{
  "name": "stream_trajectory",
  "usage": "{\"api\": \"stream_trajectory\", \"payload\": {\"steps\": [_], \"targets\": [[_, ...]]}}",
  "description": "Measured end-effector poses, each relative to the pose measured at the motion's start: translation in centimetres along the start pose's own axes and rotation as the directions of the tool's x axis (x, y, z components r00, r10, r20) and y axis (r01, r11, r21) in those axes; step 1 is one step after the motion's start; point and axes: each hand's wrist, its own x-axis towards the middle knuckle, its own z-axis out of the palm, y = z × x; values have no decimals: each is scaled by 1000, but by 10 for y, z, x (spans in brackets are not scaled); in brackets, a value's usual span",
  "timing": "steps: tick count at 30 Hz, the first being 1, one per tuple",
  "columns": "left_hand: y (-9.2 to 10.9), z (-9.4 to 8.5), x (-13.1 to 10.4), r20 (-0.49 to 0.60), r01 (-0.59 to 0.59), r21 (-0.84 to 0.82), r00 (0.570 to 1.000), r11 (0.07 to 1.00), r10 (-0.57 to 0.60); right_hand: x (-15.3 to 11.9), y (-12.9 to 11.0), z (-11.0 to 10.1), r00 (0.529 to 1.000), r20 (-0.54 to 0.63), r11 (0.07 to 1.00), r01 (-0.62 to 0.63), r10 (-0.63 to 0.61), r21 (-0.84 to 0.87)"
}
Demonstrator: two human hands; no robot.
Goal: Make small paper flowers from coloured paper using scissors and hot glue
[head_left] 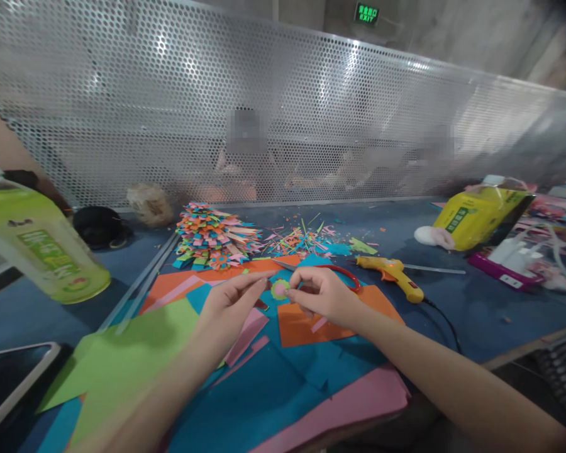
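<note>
Blue table (490, 314), perforated metal screen (170, 82) behind, lit exit sign (366, 13) above.
Coloured paper sheets (264, 396) cover the near surface, offcuts (302, 242) beyond — pink-and-green paper piece (280, 290) sits between left hand (231, 302), fingertips nearly together, hold unclear, and right hand (327, 292) — finger and thumb pinching its edge.

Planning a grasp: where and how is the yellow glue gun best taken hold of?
Probably by the handle, from the near right side. The glue gun lies flat, nozzle pointing left, handle angled right and toward the person. Best to stay clear of the cord at the handle's end and the glue stick jutting from the back.
</note>
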Motion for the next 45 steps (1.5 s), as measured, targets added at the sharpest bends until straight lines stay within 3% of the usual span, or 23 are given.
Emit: {"api": "stream_trajectory", "payload": {"steps": [8, 18, 22, 24, 27, 32, 38, 41, 45], "targets": [[-3, -6, 3, -50, -36, 29, 998, 999, 38, 1, 0, -1, 1000, -25, 1000, -7, 7, 4], [-5, -4, 3, 56, 44, 32, 997, 999, -45, 3, 1, -4, 995, -89, 999, 48, -48, 4], [-4, -8, 6, -57, -71, 49, 996, 996, 73, 7, 7, -9, 968, -226, 986, 80, -112, -146], [-2, -12, 9, -145, -126, 47, 981, 991, 131, 9, 11, -12, 938, -277, 938, 112, -209, -329], [0, -18, 13, -198, -151, 56, 967, 987, 160, 11, 14, -15, 918, -239, 807, 130, -318, -576], [-9, -20, 17, -8, -184, 247, 981, 951, 192, 7, 9, -16, 955, -154, 644, 48, -254, -764], [-28, -16, 23, 269, -372, 558, 927, 742, 262, 4, 4, -17, 985, -17, 424, 58, -171, -904], [-32, -15, 24, 306, -392, 631, 919, 669, 250, 3, 3, -17, 988, 12, 337, 65, -157, -939], [-31, -14, 24, 253, -382, 592, 924, 709, 286, 2, 0, -17, 989, 27, 310, 70, -143, -948]]}}
